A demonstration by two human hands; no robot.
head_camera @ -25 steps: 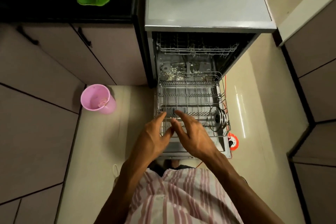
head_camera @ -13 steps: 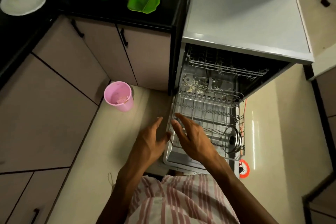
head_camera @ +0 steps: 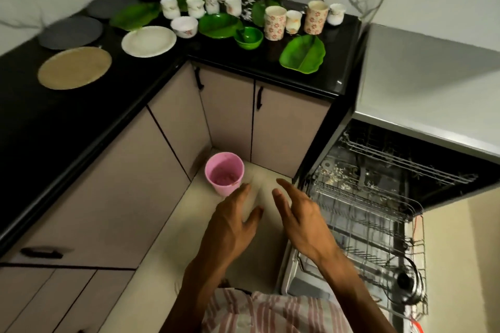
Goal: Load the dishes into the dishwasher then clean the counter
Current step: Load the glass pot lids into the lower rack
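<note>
The black counter (head_camera: 67, 121) runs in an L along the wall, and everything here is placed against it. On its left arm lie a tan round plate (head_camera: 74, 67), 2 grey plates behind that, and a white plate (head_camera: 148, 41) near the corner. On its back arm stand several white cups (head_camera: 170, 8), a white bowl (head_camera: 184, 26), a green leaf-shaped dish (head_camera: 219, 25), a small green bowl (head_camera: 248, 37), 2 floral tumblers (head_camera: 275, 23), and another green leaf dish (head_camera: 302, 56) at the front edge near the counter's right end. Below the counter's inner corner, a pink bucket (head_camera: 224, 173) sits on the floor. In front of the counter, the left hand (head_camera: 232, 227) and right hand (head_camera: 303, 219) hover over the floor, both spread wide and holding nothing. Right of the counter's end, the dishwasher (head_camera: 433, 67) is open, its lower rack (head_camera: 365, 227) pulled out with a glass lid (head_camera: 405, 282) standing in the near corner.
</note>
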